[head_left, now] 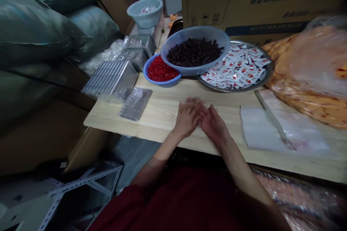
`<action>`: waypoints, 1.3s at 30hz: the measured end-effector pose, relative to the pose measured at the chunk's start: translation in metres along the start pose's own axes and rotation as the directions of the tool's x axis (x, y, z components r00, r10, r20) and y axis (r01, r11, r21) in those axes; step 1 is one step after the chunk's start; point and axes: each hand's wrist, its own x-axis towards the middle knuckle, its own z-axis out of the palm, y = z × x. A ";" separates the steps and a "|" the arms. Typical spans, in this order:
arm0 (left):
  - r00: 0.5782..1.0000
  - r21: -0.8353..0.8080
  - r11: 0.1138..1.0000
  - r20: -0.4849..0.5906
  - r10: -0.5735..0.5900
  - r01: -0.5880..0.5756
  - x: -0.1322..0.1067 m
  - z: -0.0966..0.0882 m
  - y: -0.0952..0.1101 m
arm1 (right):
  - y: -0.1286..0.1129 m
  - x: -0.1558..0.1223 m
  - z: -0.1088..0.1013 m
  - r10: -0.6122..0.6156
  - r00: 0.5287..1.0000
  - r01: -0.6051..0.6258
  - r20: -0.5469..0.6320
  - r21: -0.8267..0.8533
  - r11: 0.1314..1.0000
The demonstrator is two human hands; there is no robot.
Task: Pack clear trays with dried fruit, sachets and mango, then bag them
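My left hand (187, 117) and my right hand (214, 124) meet over the wooden table (162, 104) near its front edge. Motion smears the fingers of my left hand, so their grip cannot be told. My right hand is turned on its side, thumb up, its fingers curled in toward the left hand. Something thin and clear seems to lie at the fingers, too blurred to name. Beyond the hands stand a small blue bowl of red pieces (158, 79), a larger bowl of dark pieces (195, 68) and a metal tray of small white-and-red packets (233, 88).
Clear plastic trays (111, 79) are stacked at the left, with one flat tray (135, 104) in front. A pale blue basin (145, 18) stands behind. White plastic bags (260, 126) lie at the right beside a large orange-patterned bag (306, 79). Cardboard boxes (244, 0) block the back.
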 end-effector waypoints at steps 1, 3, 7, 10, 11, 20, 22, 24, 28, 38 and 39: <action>0.995 0.036 0.996 -0.055 -0.082 0.084 0.002 0.000 0.000 | -0.004 -0.004 0.000 -0.011 1.000 0.011 -0.010 0.019 1.000; 0.998 0.027 0.999 -0.059 -0.036 0.037 0.003 -0.002 0.003 | -0.011 -0.012 0.002 -0.035 0.999 0.037 -0.041 0.046 0.998; 0.981 -0.033 0.986 0.092 0.168 -0.166 0.004 -0.007 0.006 | -0.019 -0.027 0.009 -0.007 0.999 0.010 -0.034 0.070 0.998; 0.992 -0.009 0.995 -0.079 -0.103 0.102 0.007 -0.010 0.011 | -0.023 -0.033 0.010 -0.078 0.997 0.078 -0.010 -0.005 0.997; 0.995 -0.033 0.997 -0.070 -0.076 0.074 0.007 -0.010 0.015 | -0.023 -0.034 0.009 -0.110 0.994 0.110 -0.013 -0.031 0.993; 0.929 0.063 0.956 -0.263 -0.262 0.288 0.000 -0.062 -0.056 | -0.033 -0.068 -0.018 -0.167 0.985 0.145 -0.052 -0.286 0.947; 0.839 0.160 0.864 -0.375 -0.393 0.477 -0.013 -0.094 -0.102 | -0.037 -0.082 -0.036 -0.211 0.960 0.134 -0.185 -0.359 0.923; 0.772 0.208 0.755 -0.322 -0.547 0.622 -0.026 -0.122 -0.139 | -0.038 -0.089 -0.055 -0.274 0.910 0.125 -0.311 -0.424 0.897; 0.618 0.117 0.607 -0.154 -0.771 0.786 -0.040 -0.146 -0.177 | -0.030 -0.087 -0.079 -0.342 0.857 0.129 -0.386 -0.482 0.867; 0.619 0.098 0.611 -0.131 -0.774 0.786 -0.039 -0.143 -0.189 | -0.017 -0.083 -0.083 -0.345 0.870 0.116 -0.351 -0.534 0.837; 0.627 0.115 0.616 -0.141 -0.767 0.779 -0.038 -0.142 -0.186 | -0.015 -0.083 -0.082 -0.340 0.869 0.113 -0.358 -0.526 0.843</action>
